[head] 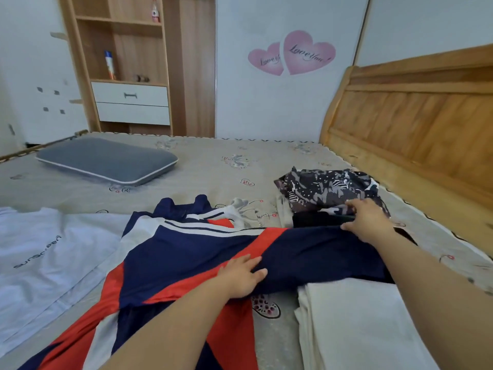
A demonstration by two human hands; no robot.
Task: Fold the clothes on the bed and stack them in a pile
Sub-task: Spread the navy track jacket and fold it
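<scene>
Both hands work the same garment in the head view. Pinched between the thumb and fingers of the right hand (369, 221) is the far edge of a navy, red and white sports jacket (192, 252), at the end of a navy section drawn out to the right. Nearer the person, the left hand (241, 276) lies on the jacket's navy cloth with fingers stretched nearly flat, pressing rather than clutching it, a fold of fabric bunched just under the fingertips.

From that left hand the jacket spreads away to the left and down toward the near edge of the bed (213, 161), its red and grey panels lying loose and unfolded. Just beyond the right hand sits a dark patterned garment (328, 188), crumpled on top of a black folded piece (314, 218), which the fingers touch. Below the right forearm lies a folded cream cloth (354, 316). Left of the jacket lies a pale shirt (40, 263) printed "sunscreen". Well beyond the left hand rests a grey pillow (106, 160); a wooden headboard (416, 121) stands beyond the right hand.
</scene>
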